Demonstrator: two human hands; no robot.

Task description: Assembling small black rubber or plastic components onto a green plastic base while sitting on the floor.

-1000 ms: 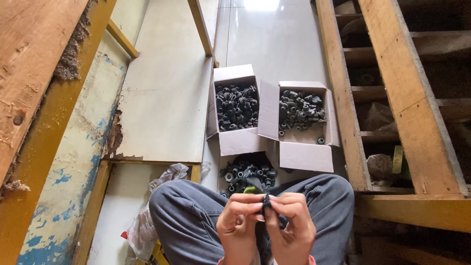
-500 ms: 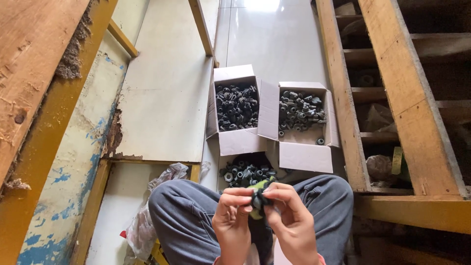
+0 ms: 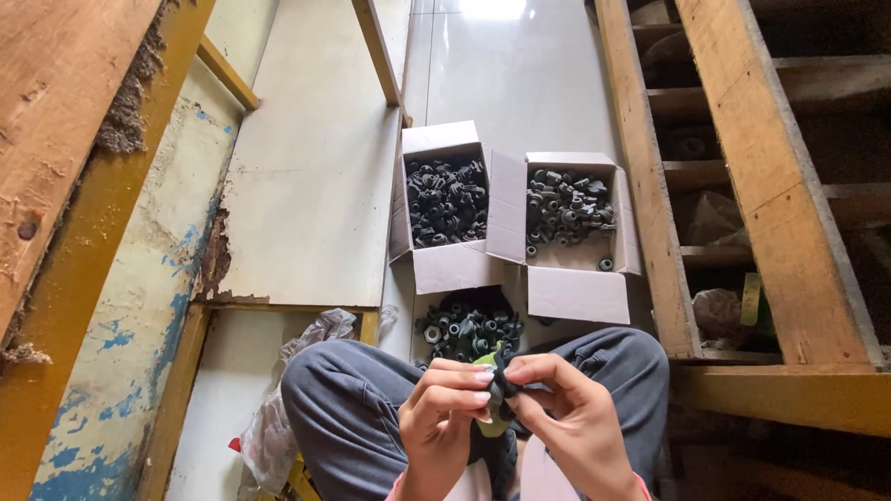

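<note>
Floor [image 3: 520,83]: two boxes [image 3: 447,199], both hands [image 3: 445,417] pinching one part [image 3: 502,382].

Open tile beyond the boxes

Ahead of your hands [image 3: 506,417], the parts pile [image 3: 469,329] and two cardboard boxes [image 3: 515,218] crowd the floor; timber frames [image 3: 742,176] wall your right.

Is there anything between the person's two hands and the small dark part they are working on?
Nothing visible does. The left hand and the right hand both pinch the small dark part directly with their fingers, above the knees. The pile of black parts and both boxes lie farther away on the floor.
</note>
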